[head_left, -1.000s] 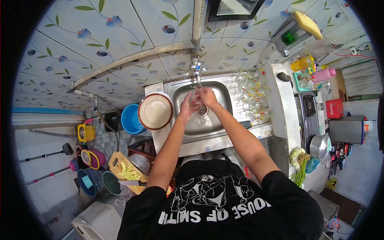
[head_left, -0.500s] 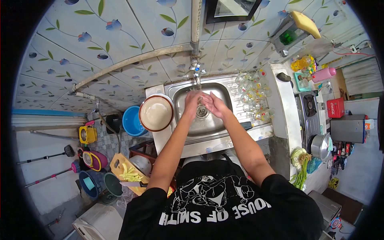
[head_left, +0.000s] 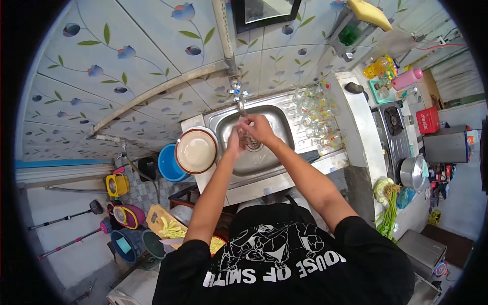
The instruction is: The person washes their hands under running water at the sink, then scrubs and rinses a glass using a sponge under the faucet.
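Observation:
Both hands are bare and wet-looking, close together beneath the tap (head_left: 237, 93) and above the steel sink (head_left: 239, 170). My left hand (head_left: 235, 142) points up toward the spout with its fingers extended, partly covered by the other hand and a little blurred. Over it lies my right hand (head_left: 260, 128), its fingers loosely bent and touching the left fingers. Neither hand shows any object in it. Water from the spout reaches the hands, and the drain (head_left: 254, 145) shows partly behind them.
Cream bowls (head_left: 196, 151) with a brown rim stand left of the sink, beside a blue bucket (head_left: 170, 162). Several clear glasses (head_left: 315, 114) crowd the drainboard. A dark-handled item (head_left: 309, 155) lies at the sink's right front. Cut vegetable strips (head_left: 173, 229) rest on a wooden board (head_left: 155, 218).
My right hand has moved left and turned from palm-up to lying over the left fingers. My left hand has dropped slightly to the left. The head view has shifted a little.

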`<state>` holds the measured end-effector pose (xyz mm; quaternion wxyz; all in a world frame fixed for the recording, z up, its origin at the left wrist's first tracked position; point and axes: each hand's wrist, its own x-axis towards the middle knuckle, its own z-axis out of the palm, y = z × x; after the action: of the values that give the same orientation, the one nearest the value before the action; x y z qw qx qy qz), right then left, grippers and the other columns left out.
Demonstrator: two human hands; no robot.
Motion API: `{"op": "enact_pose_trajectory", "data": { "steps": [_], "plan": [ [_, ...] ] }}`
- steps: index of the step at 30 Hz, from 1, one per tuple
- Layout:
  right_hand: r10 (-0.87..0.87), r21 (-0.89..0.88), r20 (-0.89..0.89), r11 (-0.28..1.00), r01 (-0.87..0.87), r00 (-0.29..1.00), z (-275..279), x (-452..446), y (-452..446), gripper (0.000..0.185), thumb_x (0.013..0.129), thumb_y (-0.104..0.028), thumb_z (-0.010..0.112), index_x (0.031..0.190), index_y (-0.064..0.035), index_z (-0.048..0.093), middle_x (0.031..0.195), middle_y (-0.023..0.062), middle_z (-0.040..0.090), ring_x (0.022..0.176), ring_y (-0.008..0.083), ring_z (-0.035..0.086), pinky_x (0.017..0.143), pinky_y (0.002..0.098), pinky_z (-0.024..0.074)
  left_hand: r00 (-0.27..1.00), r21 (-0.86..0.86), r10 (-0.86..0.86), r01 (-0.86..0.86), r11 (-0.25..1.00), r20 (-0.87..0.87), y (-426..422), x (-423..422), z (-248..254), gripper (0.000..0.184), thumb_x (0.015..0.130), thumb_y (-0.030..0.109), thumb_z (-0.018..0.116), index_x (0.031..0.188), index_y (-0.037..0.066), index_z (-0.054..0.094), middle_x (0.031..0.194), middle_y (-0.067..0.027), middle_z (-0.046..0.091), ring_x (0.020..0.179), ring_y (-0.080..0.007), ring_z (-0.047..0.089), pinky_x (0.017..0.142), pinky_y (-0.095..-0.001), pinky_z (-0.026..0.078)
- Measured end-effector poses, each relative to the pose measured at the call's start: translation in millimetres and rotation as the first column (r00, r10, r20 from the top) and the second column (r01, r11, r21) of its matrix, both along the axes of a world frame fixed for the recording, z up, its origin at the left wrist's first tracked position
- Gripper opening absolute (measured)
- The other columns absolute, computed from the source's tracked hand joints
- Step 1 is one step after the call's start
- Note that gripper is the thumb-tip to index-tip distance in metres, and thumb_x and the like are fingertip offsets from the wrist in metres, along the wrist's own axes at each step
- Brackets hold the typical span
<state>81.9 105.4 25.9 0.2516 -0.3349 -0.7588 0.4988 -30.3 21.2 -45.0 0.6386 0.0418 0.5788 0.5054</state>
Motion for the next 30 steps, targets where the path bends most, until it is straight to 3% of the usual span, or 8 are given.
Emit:
{"op": "enact_pose_trajectory", "data": {
  "steps": [5,7,9,14,18,20,26,30],
  "plan": [
    [0.121,0.108,-0.114,0.988,-0.108,0.986,-66,-23,20,0.030,0.076,-0.029,0.073,0.074,-0.0004,0.064,0.064,0.0107,0.063,0.059,0.0156,0.061,0.057,0.0317,0.0466,0.975,-0.057,0.082,-0.072,0.996,0.204,-28,2,35,0.057,0.086,0.065,0.038,0.101,0.011,0.050,0.079,-0.0091,0.062,0.065,-0.0215,0.059,0.060,-0.0340,0.049],
    [0.183,-0.021,-0.288,0.980,-0.197,0.940,-62,-26,19,0.032,0.078,-0.032,0.071,0.074,-0.0012,0.064,0.064,0.0056,0.061,0.053,0.0120,0.054,0.052,0.0279,0.0434,0.982,-0.023,0.072,-0.069,0.997,0.173,-33,0,35,0.059,0.084,0.066,0.044,0.105,0.011,0.049,0.081,-0.0104,0.062,0.067,-0.0218,0.060,0.061,-0.0339,0.049],
    [-0.059,-0.485,-0.021,0.874,0.042,0.998,-65,-23,19,0.037,0.082,-0.038,0.066,0.072,-0.0027,0.063,0.064,0.0017,0.058,0.051,0.0105,0.050,0.048,0.0264,0.0406,0.986,0.067,-0.005,-0.006,0.998,0.167,-30,-3,34,0.064,0.085,0.065,0.045,0.118,0.011,0.043,0.087,-0.0128,0.063,0.075,-0.0221,0.061,0.066,-0.0335,0.050],
    [-0.210,-0.778,0.131,0.584,0.231,0.969,-76,-3,18,0.046,0.090,-0.045,0.053,0.077,-0.0003,0.059,0.064,0.0097,0.056,0.049,0.0149,0.051,0.043,0.0294,0.0413,0.986,0.096,-0.156,0.161,0.982,-0.052,-15,1,46,0.064,0.087,0.040,0.062,0.134,0.013,0.027,0.107,-0.0149,0.059,0.092,-0.0227,0.061,0.079,-0.0348,0.050],
    [-0.307,-0.735,0.184,0.588,0.338,0.934,-69,22,21,0.042,0.090,-0.041,0.056,0.088,0.0002,0.061,0.070,0.0090,0.060,0.060,0.0141,0.059,0.048,0.0257,0.0459,0.975,0.068,-0.205,0.211,0.975,-0.079,3,15,50,0.066,0.083,0.038,0.067,0.133,0.011,0.034,0.106,-0.0149,0.058,0.093,-0.0219,0.060,0.072,-0.0334,0.052],
    [-0.222,-0.728,0.169,0.628,0.274,0.960,-54,36,20,0.036,0.090,-0.040,0.056,0.089,-0.0038,0.060,0.074,0.0054,0.060,0.064,0.0110,0.058,0.053,0.0241,0.0464,0.960,0.171,-0.061,0.111,0.979,-0.272,13,19,29,0.043,0.088,0.033,0.060,0.121,0.008,0.047,0.103,-0.0108,0.059,0.088,-0.0206,0.062,0.065,-0.0310,0.054],
    [0.020,-0.448,-0.076,0.893,-0.052,0.997,-28,48,3,0.019,0.085,-0.008,0.063,0.103,-0.0006,0.059,0.088,0.0040,0.064,0.081,0.0096,0.060,0.071,0.0241,0.0481,0.988,0.107,0.142,-0.134,0.985,-0.067,33,11,-3,0.027,0.091,0.033,0.055,0.106,0.010,0.056,0.094,-0.0051,0.060,0.074,-0.0162,0.062,0.056,-0.0286,0.052],
    [0.033,-0.371,-0.091,0.927,-0.065,0.995,-27,26,2,0.023,0.086,-0.018,0.064,0.097,0.0017,0.061,0.078,0.0066,0.064,0.072,0.0118,0.060,0.067,0.0254,0.0483,0.993,0.048,0.104,-0.107,0.993,0.046,24,3,-3,0.038,0.091,0.046,0.046,0.101,0.011,0.057,0.085,-0.0062,0.062,0.064,-0.0176,0.060,0.055,-0.0299,0.049]
  ]
}}
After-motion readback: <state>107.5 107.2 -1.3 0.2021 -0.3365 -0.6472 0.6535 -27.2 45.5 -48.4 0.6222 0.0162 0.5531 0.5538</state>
